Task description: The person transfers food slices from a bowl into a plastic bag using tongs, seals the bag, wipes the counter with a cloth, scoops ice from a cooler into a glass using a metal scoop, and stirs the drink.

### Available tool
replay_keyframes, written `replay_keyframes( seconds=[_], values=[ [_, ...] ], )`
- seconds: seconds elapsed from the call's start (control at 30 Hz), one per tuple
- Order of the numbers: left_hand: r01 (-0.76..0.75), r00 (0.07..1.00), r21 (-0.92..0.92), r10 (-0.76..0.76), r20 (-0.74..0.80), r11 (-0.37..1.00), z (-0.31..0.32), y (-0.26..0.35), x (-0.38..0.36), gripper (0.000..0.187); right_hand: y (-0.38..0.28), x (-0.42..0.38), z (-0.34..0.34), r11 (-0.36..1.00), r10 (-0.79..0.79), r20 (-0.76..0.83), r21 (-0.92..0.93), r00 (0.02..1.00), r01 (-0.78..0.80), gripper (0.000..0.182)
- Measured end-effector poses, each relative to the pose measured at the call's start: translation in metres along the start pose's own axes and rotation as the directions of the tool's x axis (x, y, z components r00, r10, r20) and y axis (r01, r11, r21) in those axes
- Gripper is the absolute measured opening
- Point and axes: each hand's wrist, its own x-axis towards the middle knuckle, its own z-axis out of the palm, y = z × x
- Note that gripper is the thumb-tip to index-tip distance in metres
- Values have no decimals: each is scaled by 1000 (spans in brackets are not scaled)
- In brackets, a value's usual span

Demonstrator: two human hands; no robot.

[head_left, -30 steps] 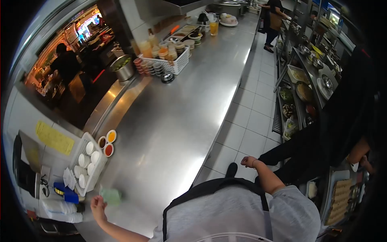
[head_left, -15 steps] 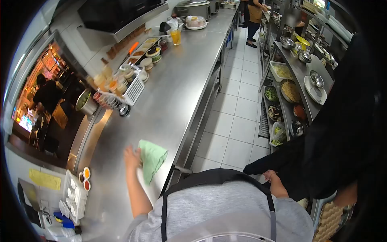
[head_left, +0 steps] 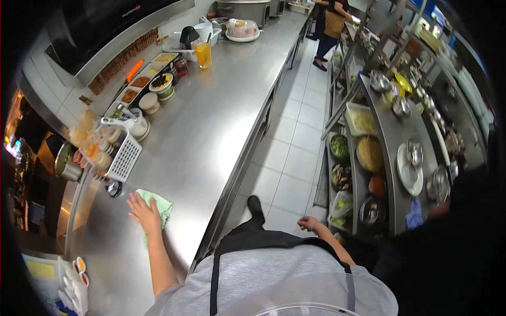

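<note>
My left hand point(head_left: 145, 213) lies flat with spread fingers on a light green cloth point(head_left: 162, 207) on the steel counter point(head_left: 205, 131). Part of the cloth is hidden beneath the palm and wrist. Close ahead of the fingers, a small dark shiny item point(head_left: 113, 188) stands by a white plastic basket point(head_left: 125, 158) of bottles and jars. My right hand point(head_left: 308, 224) hangs over the aisle by my side, its fingers loosely bent and nothing visible in them.
Along the wall sit sauce trays point(head_left: 141, 81), lidded tubs point(head_left: 149, 103) and a jug of orange liquid point(head_left: 203, 55). To the right, shelving point(head_left: 392, 163) carries food bowls and an oval plate point(head_left: 409, 176). Someone in dark clothing point(head_left: 448, 237) is close by; another person point(head_left: 332, 31) stands down the aisle.
I have moved forward along the counter, and the basket is nearer. My left hand has slid forward with the cloth and now lies spread over it. My right hand has swung forward.
</note>
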Motion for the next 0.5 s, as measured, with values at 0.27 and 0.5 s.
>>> replay_keyframes(
  seconds=[0.27, 0.5],
  values=[
    [167, 984, -2, -167, -57, 986, 41, 80, 89, 56, -211, 147, -193, 902, -357, -145, -312, 923, 299, 32],
    [257, 962, 50, -251, -112, 965, 56, 129, 122, 56, -423, 211, -274, 617, -781, -371, -334, 503, 713, 26]
  ],
)
